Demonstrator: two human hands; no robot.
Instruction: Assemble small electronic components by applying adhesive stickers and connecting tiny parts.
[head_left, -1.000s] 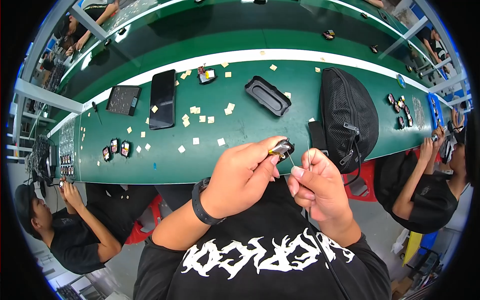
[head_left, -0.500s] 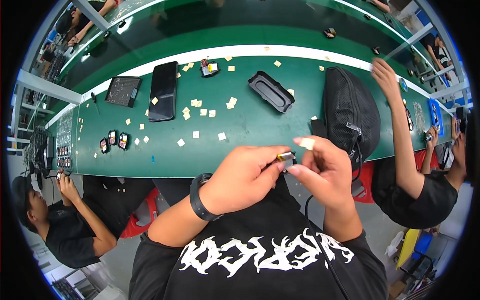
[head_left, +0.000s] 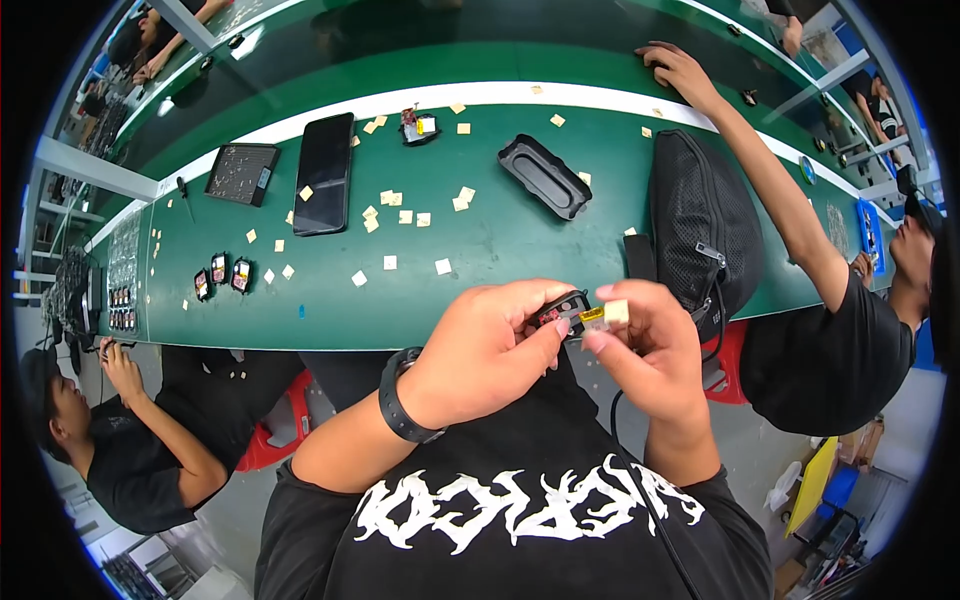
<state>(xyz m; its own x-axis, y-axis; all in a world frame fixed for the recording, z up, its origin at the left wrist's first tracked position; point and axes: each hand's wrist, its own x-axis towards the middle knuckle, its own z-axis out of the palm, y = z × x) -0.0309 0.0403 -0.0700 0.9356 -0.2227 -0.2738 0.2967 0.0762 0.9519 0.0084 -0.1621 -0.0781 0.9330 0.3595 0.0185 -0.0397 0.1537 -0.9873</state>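
Hands met just off the near edge of the green worktop [head_left: 480, 250], near its middle. Left hand [head_left: 480, 350] pinched shut on a small black electronic module [head_left: 562, 310], long axis running left to right, hard plastic with a red fleck. Right hand [head_left: 650, 350] closed its fingertips on a small yellow square pad [head_left: 606, 314], touching the module's right end. Lay scattered across the worktop: more yellowish squares [head_left: 400, 215]. Nearer the far edge: flat glossy phone [head_left: 323, 172], oval black tray [head_left: 545, 177], mesh bag [head_left: 700, 225].
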